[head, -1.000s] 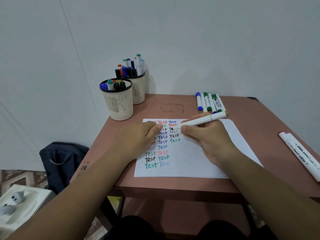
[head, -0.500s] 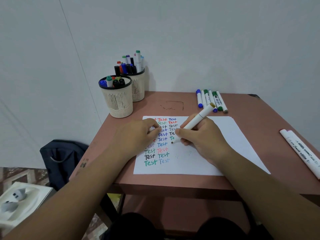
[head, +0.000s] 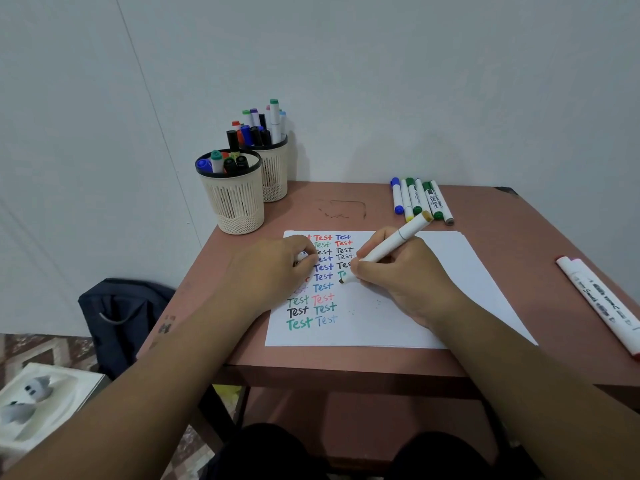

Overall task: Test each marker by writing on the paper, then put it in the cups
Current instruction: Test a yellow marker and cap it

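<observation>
Two bare forearms enter from the lower edge of the view, with no sleeve, watch, ring or bracelet visible on either. The left forearm [head: 166, 344] bears a small dark tattoo-like marking [head: 167, 324] on its outer side, a little way behind the wrist; its design is too blurred to make out. The left hand [head: 273, 268] and right hand [head: 401, 275] are ungloved. At the bottom edge, dark black trousers [head: 277, 452] cover both knees.
</observation>
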Demonstrator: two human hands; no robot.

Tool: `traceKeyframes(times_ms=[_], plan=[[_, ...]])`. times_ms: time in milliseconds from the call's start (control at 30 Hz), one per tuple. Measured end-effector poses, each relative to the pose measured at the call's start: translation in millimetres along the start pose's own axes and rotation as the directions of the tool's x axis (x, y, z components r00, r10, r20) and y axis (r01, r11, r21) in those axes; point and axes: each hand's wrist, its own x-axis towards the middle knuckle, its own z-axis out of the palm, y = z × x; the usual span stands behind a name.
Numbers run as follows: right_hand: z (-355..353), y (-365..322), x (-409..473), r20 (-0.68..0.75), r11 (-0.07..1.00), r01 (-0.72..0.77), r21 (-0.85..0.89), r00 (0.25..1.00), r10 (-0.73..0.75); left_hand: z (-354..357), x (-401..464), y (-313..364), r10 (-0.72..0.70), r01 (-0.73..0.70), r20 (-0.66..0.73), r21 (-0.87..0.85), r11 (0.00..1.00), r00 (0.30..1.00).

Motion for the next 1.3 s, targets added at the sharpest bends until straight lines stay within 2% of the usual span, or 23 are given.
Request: traceKeyframes(times_ms=[367,600,833,967,1300], plan=[[-0.4,-1.9,0.8,0.003,0.998,-0.030,0.061,1.000,0.029,-0.8,0.1,0.7,-0.001,0.001,0.003,-0.004,1.000,1.000],[2.7,-1.9,-1.3,-0.032,0.994,0.037,-0.105,0.999,-0.040,-0.8,-0.8,1.0,-0.001,0.001,-0.007,-0.012,1.000,1.000],[-1.2,-2.6,-2.9,-0.050,1.000,-0.004,0.007,0.999,0.004,-0.7,-0.9,0.5,0.004,-0.004,-0.015,-0.018,1.000,1.000],[1.2,-3.8,-5.1,-0.036,0.998,0.010,-0.064,0.999,-0.012,-0.9,-0.4,1.3,-0.002,0.002,-0.005,-0.007,1.000,1.000],[0.6,-4.0,-4.7,-0.038,0.997,0.008,-0.080,0.999,-0.011,-3.5,-1.4,4.4,-0.007,0.007,-0.001,0.013,1.000,1.000]])
